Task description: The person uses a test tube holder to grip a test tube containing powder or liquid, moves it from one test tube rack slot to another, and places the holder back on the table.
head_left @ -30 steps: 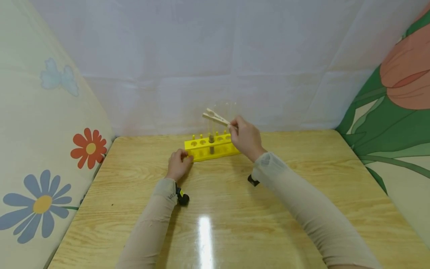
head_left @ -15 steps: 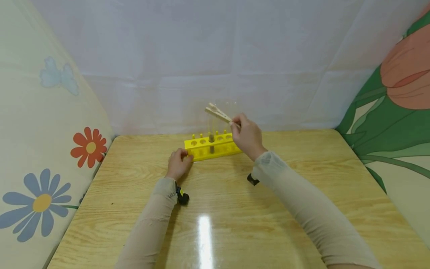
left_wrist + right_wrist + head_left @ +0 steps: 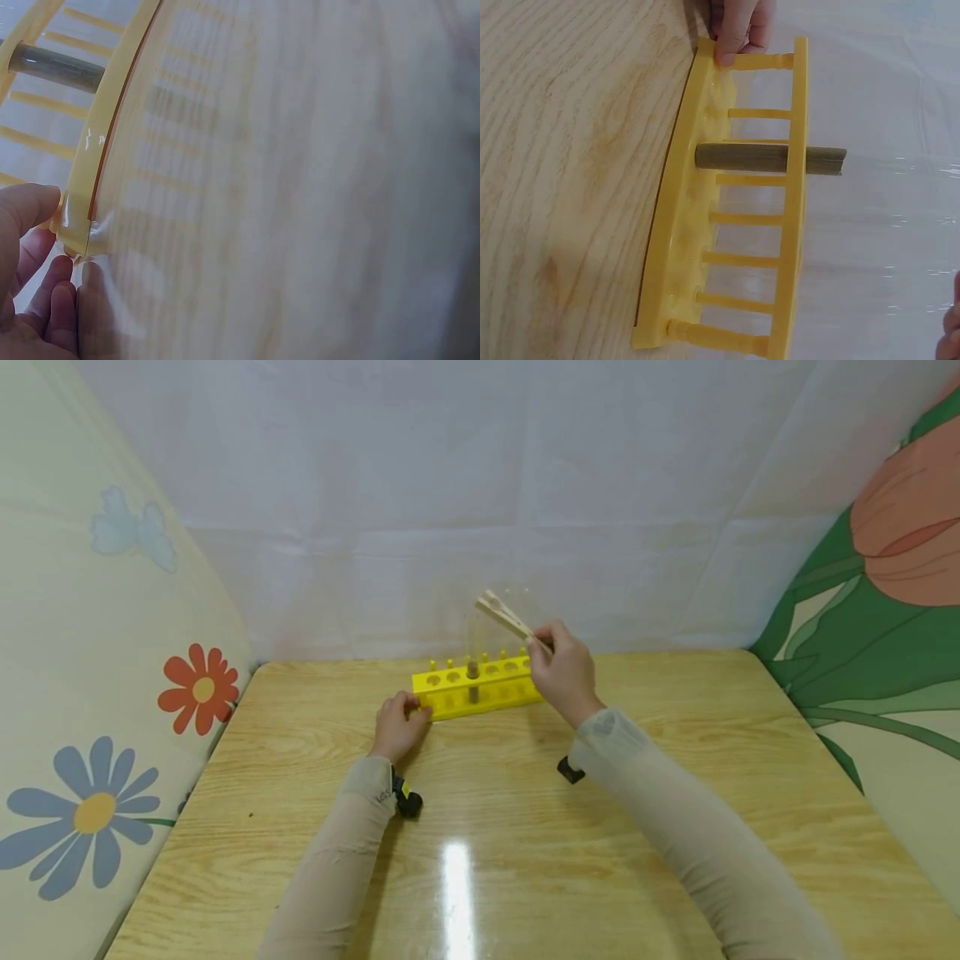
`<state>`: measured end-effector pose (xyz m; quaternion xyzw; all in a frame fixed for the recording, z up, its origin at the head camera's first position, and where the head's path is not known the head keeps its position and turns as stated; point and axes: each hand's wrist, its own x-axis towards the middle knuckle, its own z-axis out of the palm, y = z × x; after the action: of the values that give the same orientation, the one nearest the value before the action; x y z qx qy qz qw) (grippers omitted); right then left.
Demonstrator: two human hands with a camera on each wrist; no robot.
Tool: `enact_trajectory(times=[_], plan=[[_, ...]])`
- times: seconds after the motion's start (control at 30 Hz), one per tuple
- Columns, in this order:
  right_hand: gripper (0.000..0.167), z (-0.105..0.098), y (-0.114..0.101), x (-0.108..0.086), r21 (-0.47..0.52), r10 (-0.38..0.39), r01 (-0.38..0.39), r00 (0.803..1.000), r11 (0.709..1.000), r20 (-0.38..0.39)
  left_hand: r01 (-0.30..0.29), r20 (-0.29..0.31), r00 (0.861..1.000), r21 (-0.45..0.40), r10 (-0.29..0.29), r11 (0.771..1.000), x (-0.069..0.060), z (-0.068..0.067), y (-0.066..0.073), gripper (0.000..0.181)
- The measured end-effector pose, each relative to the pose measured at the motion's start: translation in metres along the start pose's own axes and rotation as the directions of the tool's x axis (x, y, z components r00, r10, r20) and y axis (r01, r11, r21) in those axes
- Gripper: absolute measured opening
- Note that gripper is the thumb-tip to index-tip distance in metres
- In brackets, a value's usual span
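A yellow test tube rack point(image 3: 480, 689) stands on the table. In it a clear test tube with dark grey-brown contents point(image 3: 472, 670) is upright; its clear upper part is faint. At the rack's left end my left hand point(image 3: 396, 727) grips the base, thumb point(image 3: 30, 206) on the edge and fingers curled below. My right hand point(image 3: 562, 672) pinches a wooden test tube holder point(image 3: 504, 614) by its rear, above the rack's right half. The holder's front end is up and right of the filled tube, apart from it, with its jaws close together. In the right wrist view only right fingertips point(image 3: 951, 330) show.
Faint glints of clear glass rise behind the holder; their shapes are hard to make out. A white cloth backdrop point(image 3: 420, 527) hangs right behind the rack. Flower-patterned panels point(image 3: 97, 693) flank the wooden table point(image 3: 495, 860).
My right hand has moved the test tube holder up and to the right, away from the filled tube, and its spread jaws have come together. The left hand and rack stay in place.
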<state>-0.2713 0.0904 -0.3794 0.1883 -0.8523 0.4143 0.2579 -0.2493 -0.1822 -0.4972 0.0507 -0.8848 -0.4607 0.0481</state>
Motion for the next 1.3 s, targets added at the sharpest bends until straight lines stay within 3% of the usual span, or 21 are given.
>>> enact_trajectory(times=[0.4,0.73,1.3], plan=[[0.013,0.000,0.012,-0.017,0.031,-0.002,0.004,0.998,0.999,-0.066,-0.035,-0.035,0.999,0.002,0.035,0.999,-0.001,0.002,-0.001,0.028],[0.013,0.003,0.020,-0.031,0.068,-0.005,0.013,0.993,0.998,-0.117,-0.006,0.005,1.000,0.006,0.006,1.000,0.001,0.001,-0.003,0.031],[0.016,0.006,0.020,-0.054,0.107,0.047,-0.037,0.994,0.994,-0.094,0.012,0.005,1.000,0.002,-0.012,1.000,-0.001,0.000,0.000,0.031]])
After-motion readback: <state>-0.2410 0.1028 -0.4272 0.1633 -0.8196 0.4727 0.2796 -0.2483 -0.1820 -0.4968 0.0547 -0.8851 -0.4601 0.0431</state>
